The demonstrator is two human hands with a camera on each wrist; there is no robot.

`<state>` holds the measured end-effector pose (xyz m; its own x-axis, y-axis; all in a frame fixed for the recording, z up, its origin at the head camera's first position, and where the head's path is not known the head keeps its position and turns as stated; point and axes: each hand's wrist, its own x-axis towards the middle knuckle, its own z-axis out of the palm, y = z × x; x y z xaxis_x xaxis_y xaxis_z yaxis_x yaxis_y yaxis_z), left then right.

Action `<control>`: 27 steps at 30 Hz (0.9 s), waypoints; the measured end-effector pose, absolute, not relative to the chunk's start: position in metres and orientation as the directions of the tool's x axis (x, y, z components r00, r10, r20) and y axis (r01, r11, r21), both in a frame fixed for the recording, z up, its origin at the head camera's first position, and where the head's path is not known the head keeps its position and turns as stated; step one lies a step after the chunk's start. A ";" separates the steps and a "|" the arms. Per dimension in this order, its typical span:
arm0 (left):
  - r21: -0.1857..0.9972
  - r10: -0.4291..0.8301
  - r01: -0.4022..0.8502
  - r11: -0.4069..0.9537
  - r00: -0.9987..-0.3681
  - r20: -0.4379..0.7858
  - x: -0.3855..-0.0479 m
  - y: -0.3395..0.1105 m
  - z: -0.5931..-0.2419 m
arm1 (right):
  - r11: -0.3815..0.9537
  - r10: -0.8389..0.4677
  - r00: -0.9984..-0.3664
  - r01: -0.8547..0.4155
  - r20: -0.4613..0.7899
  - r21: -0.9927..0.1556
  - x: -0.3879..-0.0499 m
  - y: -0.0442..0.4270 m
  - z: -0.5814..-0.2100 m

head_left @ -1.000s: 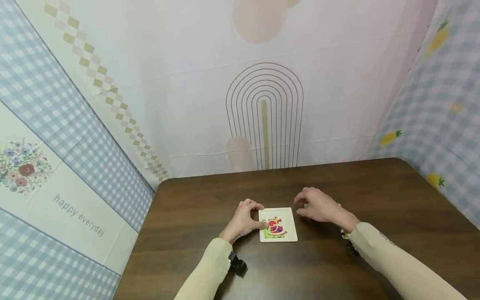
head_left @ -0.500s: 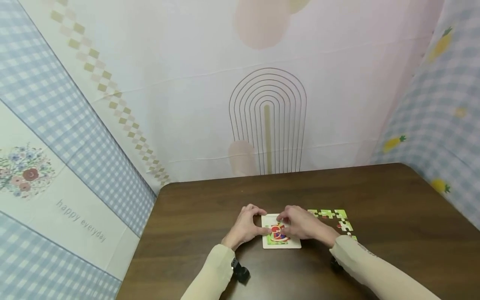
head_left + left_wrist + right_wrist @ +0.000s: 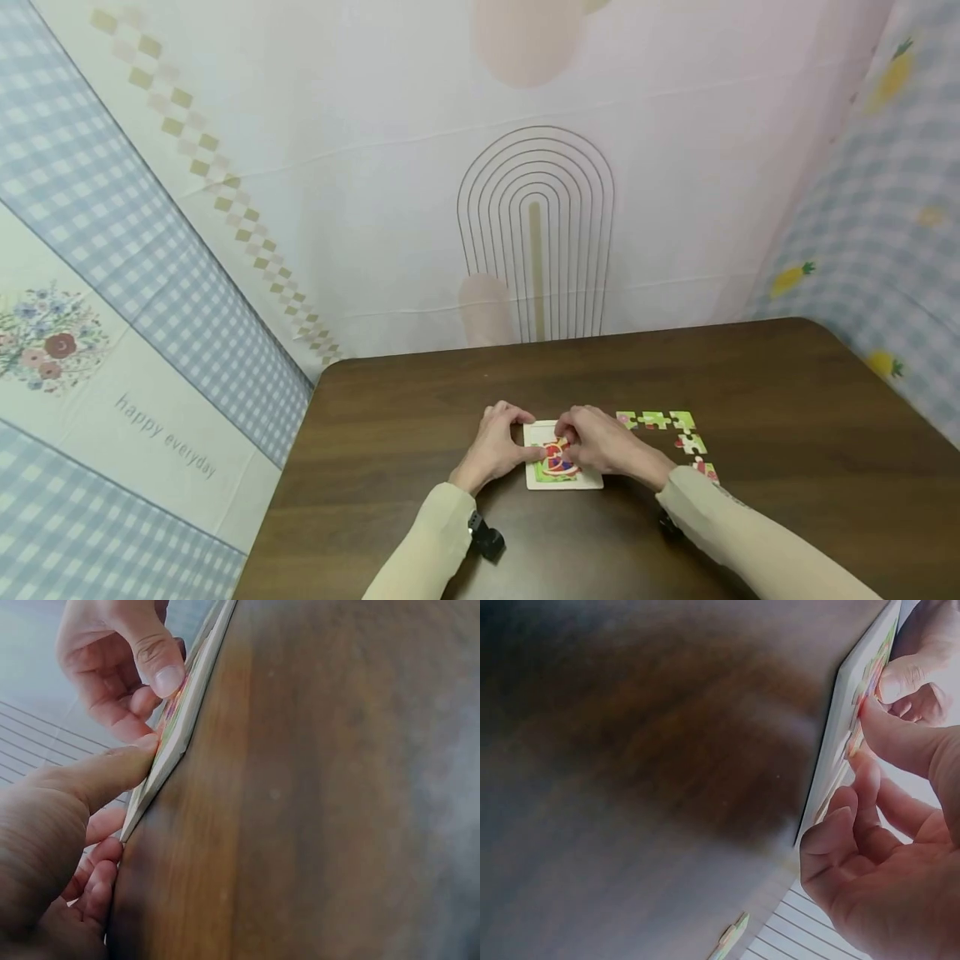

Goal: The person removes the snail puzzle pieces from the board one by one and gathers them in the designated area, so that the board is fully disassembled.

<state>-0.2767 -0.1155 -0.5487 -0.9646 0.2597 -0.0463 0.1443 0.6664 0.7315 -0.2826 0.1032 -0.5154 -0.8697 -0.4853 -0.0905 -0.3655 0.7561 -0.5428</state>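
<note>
Head view: right hand (image 3: 597, 439) low over board (image 3: 591, 482)

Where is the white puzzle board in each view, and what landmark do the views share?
Head: white puzzle board, low, just right of centre.
Left wrist: board at upper left, seen nearly edge-on.
Right wrist: board at upper right, slanted.
Shared landmark: the left hand, touching the board.

L sleeve (image 3: 426, 542): long, pale cream, cuff at wrist; blk boxy cam (image 3: 489, 542) strapped on. R sleeve (image 3: 750, 535): same col., dark marking (image 3: 730, 497) nr cuff; 2nd blk cam (image 3: 670, 526), partly hidden. L hand (image 3: 495, 443), R hand (image 3: 598, 442): bare.
</note>
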 end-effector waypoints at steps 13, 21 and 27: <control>0.640 0.287 0.199 0.742 -0.957 -0.036 -0.271 -0.110 -0.552 | 0.783 -0.460 -0.878 -0.329 -0.136 -0.527 -0.281 0.102 -0.512; 0.635 0.287 0.189 0.749 -0.957 -0.053 -0.271 -0.110 -0.549 | 0.729 -0.510 -0.855 -0.368 -0.099 -0.577 -0.278 0.105 -0.514; 0.643 0.288 0.181 0.744 -0.955 -0.065 -0.272 -0.109 -0.548 | 0.693 -0.536 -0.844 -0.422 -0.026 -0.585 -0.278 0.110 -0.514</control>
<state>-0.2719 -0.1090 -0.5483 -0.9555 0.2878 -0.0650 0.1805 0.7444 0.6429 -0.2780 0.1102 -0.5138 -0.8435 -0.5364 -0.0264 -0.4222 0.6927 -0.5847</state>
